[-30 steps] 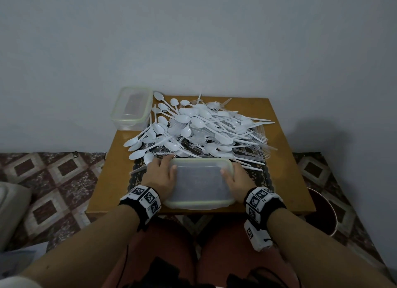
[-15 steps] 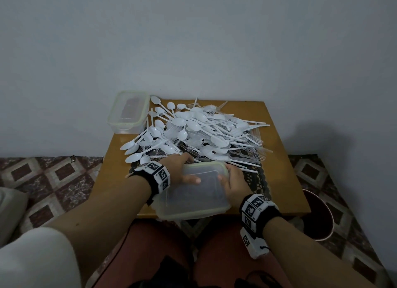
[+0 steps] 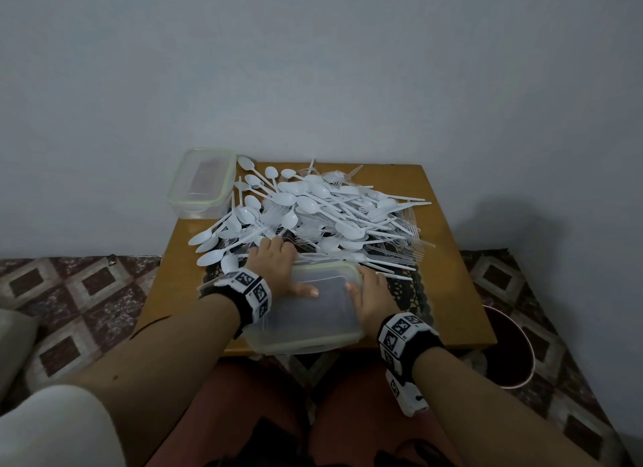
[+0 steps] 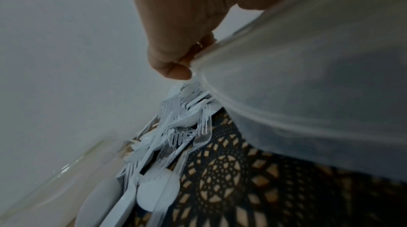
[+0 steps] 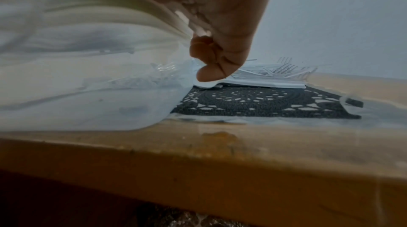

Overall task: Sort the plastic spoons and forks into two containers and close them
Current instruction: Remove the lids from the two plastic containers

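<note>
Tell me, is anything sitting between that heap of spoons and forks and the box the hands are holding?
Yes: its lid. The near container is closed, with the left hand and right hand gripping its edges. The cutlery pile lies right behind it, with nothing else between them.

1. A small wooden table (image 3: 449, 257) is sitting against a plain grey-white wall (image 3: 313, 66).
2. A dark lacy mat (image 3: 414, 292) is lying on the tabletop, its cut-out pattern showing the wood underneath.
3. Patterned floor tiles (image 3: 76, 292) in maroon and beige diamonds are running along both sides.
4. A reddish round bin (image 3: 508, 348), maybe a bucket, is standing beside the table on the right.
</note>
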Tool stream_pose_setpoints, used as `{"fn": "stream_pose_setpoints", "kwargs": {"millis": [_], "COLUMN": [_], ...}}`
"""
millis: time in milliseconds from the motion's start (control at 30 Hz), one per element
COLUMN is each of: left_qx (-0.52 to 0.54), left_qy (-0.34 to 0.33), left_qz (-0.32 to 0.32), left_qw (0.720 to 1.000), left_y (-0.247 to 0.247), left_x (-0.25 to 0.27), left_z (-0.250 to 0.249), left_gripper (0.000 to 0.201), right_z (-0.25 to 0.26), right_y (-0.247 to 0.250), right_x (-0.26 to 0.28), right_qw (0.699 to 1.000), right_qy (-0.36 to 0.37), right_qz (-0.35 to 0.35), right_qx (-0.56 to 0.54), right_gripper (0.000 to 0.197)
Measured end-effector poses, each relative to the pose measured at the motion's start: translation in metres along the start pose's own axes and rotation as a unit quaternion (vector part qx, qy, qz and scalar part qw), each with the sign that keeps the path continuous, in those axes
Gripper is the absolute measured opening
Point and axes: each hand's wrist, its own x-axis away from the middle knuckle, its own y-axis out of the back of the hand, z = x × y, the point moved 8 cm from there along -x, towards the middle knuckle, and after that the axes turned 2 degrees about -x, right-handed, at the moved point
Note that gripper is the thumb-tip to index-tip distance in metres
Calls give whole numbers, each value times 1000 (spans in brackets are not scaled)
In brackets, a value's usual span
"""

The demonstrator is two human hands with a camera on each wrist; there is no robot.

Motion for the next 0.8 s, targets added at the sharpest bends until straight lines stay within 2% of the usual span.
{"fn": "stream_pose_setpoints", "kwargs": {"millis": [133,267,367,500,600,700,800], "left_qx": [76,232,277,267,288,292,317], "left_qy": [59,131,132,147,168,147,105], "left_qz": [-38,39,66,29,0,-43,-90], "left_qw": [995,963,949,952,943,944,938], "left_y": [-6,-33,-37,-25,-18,-10,-4], "left_x": [26,57,67,70,75,82,94], "left_z": [16,44,52,55,55,53,54], "left_gripper": [95,98,103,96,98,96,86], "right_z": [2,-5,-12,-1,5,12,21], "right_y": [2,6,6,16,27,37,45], "right_x": [-1,-2,-2,-2,1,9,23], "right_qw": [1000,996,989,989,991,990,983], "right_qy": [-30,-83,-126,-94,-70,-34,4], "right_qz": [5,22,50,44,34,37,55], "right_qx": [5,-4,-67,-109,-112,-133,-175], "right_gripper": [51,51,45,32,34,29,30]}}
